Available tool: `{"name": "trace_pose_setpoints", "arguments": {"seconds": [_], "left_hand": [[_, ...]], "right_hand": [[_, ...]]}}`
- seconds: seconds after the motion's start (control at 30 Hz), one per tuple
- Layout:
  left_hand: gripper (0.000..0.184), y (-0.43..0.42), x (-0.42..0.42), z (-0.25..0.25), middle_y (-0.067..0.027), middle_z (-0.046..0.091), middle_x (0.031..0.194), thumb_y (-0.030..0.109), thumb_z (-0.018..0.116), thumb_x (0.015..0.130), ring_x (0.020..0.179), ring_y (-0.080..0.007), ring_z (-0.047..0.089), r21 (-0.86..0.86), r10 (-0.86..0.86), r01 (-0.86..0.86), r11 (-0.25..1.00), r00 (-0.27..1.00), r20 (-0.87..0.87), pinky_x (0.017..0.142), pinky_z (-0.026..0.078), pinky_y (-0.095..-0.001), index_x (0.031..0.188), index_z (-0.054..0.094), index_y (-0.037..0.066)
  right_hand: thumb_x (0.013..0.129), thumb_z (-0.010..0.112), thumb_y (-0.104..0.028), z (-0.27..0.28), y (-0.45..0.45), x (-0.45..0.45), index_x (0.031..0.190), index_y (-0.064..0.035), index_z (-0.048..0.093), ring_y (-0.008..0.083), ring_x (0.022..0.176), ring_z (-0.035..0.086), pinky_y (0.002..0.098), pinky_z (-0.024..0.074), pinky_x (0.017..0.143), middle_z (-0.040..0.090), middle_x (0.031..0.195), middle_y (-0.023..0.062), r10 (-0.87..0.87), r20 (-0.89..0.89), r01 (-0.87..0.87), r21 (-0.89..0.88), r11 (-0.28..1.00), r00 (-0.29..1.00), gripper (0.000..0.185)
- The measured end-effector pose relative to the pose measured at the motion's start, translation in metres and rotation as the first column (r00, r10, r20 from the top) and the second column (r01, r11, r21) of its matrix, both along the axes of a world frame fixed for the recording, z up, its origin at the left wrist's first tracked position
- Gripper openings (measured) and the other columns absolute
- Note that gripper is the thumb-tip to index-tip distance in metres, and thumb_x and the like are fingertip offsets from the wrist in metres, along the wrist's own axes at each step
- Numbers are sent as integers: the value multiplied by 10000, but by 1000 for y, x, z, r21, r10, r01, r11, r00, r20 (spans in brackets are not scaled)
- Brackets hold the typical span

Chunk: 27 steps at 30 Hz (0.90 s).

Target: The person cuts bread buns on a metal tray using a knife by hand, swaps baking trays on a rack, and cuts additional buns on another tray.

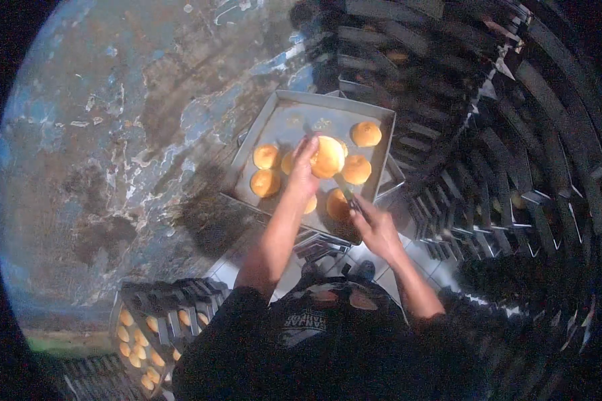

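Over a square grey metal baking tray (344, 110) — left hand (306, 164) clamped on a round golden-brown bun (328, 158), held up above the tray, pale yellow side in view. Right hand (374, 227) closed around the dark handle of a slim knife-like tool (354, 202), low at the tray's near right side; can't tell if its tip touches a bun. More round golden buns (366, 134) sit on the tray, some partly hidden by the left hand and its bun. Worn, mottled blue-grey-brown surface (140, 120) to the left — dark metal racking (508, 174) to the right.
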<state>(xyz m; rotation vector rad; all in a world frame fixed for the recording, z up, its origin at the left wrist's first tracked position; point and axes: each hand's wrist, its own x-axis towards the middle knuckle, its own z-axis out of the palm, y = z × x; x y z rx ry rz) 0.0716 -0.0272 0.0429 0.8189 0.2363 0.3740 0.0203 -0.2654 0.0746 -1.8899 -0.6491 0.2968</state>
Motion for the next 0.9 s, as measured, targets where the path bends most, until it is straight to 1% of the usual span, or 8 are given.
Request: {"name": "trace_pose_setpoints", "arguments": {"seconds": [0.2,0.33,0.4,0.53,0.6,0.67,0.87,0.9], "left_hand": [[426,-18,-12,-10,-65,667,1166,383,696,948,1094,-216,648,-120,31,-39,992,997,-67,958,537,-411,1214,617,61],[421,-11,3,-18,-66,689,1169,432,669,963,1079,-214,669,-250,45,-60,966,997,-67,950,541,-407,1202,625,87],[430,5,2,-17,-62,698,1140,446,656,968,1047,-221,682,-227,62,-75,971,996,-65,945,544,-408,1210,618,94],[488,-8,-6,-9,-69,679,1204,486,634,972,1131,-214,648,-220,64,-91,971,990,-129,1012,505,-398,1261,590,95],[507,-22,-2,-12,-70,671,1227,498,627,973,1159,-212,634,-245,22,-61,968,987,-158,1038,487,-397,1276,582,94],[494,-14,12,-37,-37,644,1226,531,555,1004,1141,-191,629,-245,105,-127,961,989,-100,1032,475,-401,1263,573,111],[687,51,50,-33,-89,578,1390,625,566,954,1301,-232,533,-147,163,-187,971,974,-158,1157,333,-491,1411,502,117],[748,64,56,-18,-116,525,1450,633,561,950,1352,-263,482,-146,188,-230,962,949,-251,1171,306,-487,1455,459,90]], "right_hand": [[987,601,-211,-27,4,-5,1399,3,542,241,888,735,370,554,828,737,940,207,15,-169,-18,-15,1000,985,468],[1008,591,-251,-29,18,12,1407,-15,548,152,852,670,329,539,807,722,958,123,-11,139,1,68,998,990,466],[1009,582,-231,-24,7,-1,1420,-28,542,136,836,667,311,537,783,721,927,95,44,-107,-50,-55,997,993,460],[1001,584,-205,-49,10,-7,1426,-30,539,103,802,634,283,526,753,704,882,51,32,-196,-20,63,998,980,462],[1001,590,-203,-43,28,8,1411,-17,547,99,793,624,287,523,745,695,878,50,5,-226,2,31,1000,974,452],[980,595,-254,-55,46,24,1383,-18,571,278,884,733,389,558,814,723,948,231,-16,-16,17,67,998,1000,467],[995,608,-217,-60,8,-17,1425,-27,535,167,870,688,342,541,792,724,923,150,54,-346,-39,51,998,937,475],[1009,582,-182,-68,-4,-25,1439,-32,523,106,722,588,282,475,652,681,863,65,38,-278,-15,83,996,960,459]]}}
